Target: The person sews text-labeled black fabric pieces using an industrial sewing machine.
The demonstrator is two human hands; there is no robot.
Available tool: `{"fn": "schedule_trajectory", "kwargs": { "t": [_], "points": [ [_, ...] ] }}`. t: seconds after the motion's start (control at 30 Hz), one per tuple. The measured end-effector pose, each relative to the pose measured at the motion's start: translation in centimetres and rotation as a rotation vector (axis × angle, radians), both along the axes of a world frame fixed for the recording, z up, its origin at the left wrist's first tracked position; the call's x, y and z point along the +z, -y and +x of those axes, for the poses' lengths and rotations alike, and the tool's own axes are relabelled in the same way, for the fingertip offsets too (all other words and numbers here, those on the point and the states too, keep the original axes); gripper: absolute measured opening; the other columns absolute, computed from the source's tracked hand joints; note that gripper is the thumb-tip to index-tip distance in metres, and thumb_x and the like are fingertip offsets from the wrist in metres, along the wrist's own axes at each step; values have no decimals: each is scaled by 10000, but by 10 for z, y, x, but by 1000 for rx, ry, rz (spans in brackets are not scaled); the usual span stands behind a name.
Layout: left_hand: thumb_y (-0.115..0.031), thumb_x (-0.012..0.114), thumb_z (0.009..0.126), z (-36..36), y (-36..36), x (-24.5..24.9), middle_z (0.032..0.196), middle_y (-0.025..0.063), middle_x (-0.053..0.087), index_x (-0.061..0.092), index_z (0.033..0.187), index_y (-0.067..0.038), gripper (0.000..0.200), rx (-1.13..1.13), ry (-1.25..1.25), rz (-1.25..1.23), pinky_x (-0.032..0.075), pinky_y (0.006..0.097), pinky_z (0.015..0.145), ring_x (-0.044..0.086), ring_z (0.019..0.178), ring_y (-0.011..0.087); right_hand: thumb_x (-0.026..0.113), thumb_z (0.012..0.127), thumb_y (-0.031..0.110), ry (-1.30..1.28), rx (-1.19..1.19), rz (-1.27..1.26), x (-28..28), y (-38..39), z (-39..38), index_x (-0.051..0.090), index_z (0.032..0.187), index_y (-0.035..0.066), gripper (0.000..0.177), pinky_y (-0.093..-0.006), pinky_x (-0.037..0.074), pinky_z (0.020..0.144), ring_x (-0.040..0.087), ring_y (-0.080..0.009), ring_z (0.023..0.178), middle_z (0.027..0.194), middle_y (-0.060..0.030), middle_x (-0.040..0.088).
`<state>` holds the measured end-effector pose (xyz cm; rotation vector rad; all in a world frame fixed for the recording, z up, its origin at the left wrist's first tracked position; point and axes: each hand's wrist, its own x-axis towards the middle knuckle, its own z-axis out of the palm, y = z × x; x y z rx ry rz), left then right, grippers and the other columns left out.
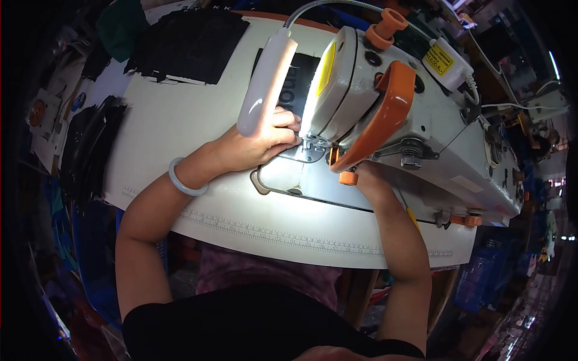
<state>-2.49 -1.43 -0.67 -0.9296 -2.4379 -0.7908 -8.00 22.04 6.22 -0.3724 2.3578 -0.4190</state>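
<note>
A sewing machine [355, 78] stands over the white table, its needle area brightly lit. My left hand [268, 135] is at the needle plate [310, 151], left of the presser foot, with its fingers curled and pressed together on the edge of a black fabric piece [293, 81]. That piece carries grey lettering and lies partly behind the lamp and the machine head. My right hand [363, 174] reaches under the machine arm, beside the orange knob [348, 178]. Its fingers are hidden behind the orange lever [394, 102], so what it touches cannot be seen.
A white lamp [265, 84] on a bent metal neck hangs above my left hand. Black fabric pieces are stacked at the table's back [192, 45] and left edge [93, 144]. A printed ruler [271, 236] runs along the front edge. A blue crate [481, 271] stands below right.
</note>
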Motion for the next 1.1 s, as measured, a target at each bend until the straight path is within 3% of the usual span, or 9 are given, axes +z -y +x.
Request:
{"fn": "schedule_trajectory", "kwargs": {
  "t": [0.1,0.17,0.23,0.37,0.5,0.6,0.9,1.03,1.1],
  "points": [
    [-38,764,804,-1,-1,2,996,58,684,729,874,-30,79,0,2,-6,488,379,910,639,976,220,632,1000,231,-14,95,57,-18,-10,-5,482,1463,79,510,-369,357,1161,471,-288,1416,1463,-179,546],
    [-25,763,798,0,0,5,996,58,682,727,878,-28,87,2,12,-22,493,373,889,635,961,223,655,977,237,-543,247,-287,-71,-31,-5,621,1200,49,293,-397,464,990,600,-318,1133,1168,-165,649],
    [-34,759,803,0,0,6,987,59,676,726,885,-29,88,-1,19,-31,493,376,887,632,948,224,666,966,240,-807,319,-460,-74,-30,-3,690,1068,34,232,-410,518,905,665,-333,992,1020,-158,700],
    [-65,747,823,4,-1,11,962,62,657,726,918,-28,104,2,52,-70,492,381,883,620,912,229,668,965,242,-640,272,-224,-65,-25,-4,701,1076,73,205,-421,522,913,671,-350,989,1028,-154,711],
    [-103,731,850,21,-5,28,959,77,633,727,994,-24,165,39,138,-198,489,384,881,605,904,242,655,970,238,-734,234,-563,-96,-33,-10,699,1119,120,195,-427,520,929,672,-343,1010,1065,-142,710],
    [-124,720,865,36,-11,35,985,98,617,722,1068,-22,227,93,240,-333,487,388,883,592,928,261,650,968,241,-986,268,-588,-96,-29,-9,685,1167,144,225,-430,522,934,673,-326,1028,1107,-131,706],
    [-92,722,864,60,-52,7,1107,153,597,655,1188,17,348,186,168,-24,482,446,949,555,1059,340,632,976,252,-796,280,-572,-78,-28,-7,646,1274,156,313,-431,516,954,648,-322,1104,1207,-135,675],
    [-68,735,847,64,-56,4,1137,154,603,649,1167,31,346,179,175,41,472,475,1000,557,1106,344,603,992,233,-872,358,-597,-89,-32,-11,642,1269,140,295,-429,516,944,646,-328,1103,1207,-143,671],
    [-52,741,836,65,-56,3,1155,157,603,650,1151,31,338,173,173,34,464,492,1027,557,1151,344,596,988,204,-1259,479,-524,-106,-30,-25,644,1249,112,281,-431,519,934,651,-324,1089,1182,-142,679]
  ]
}}
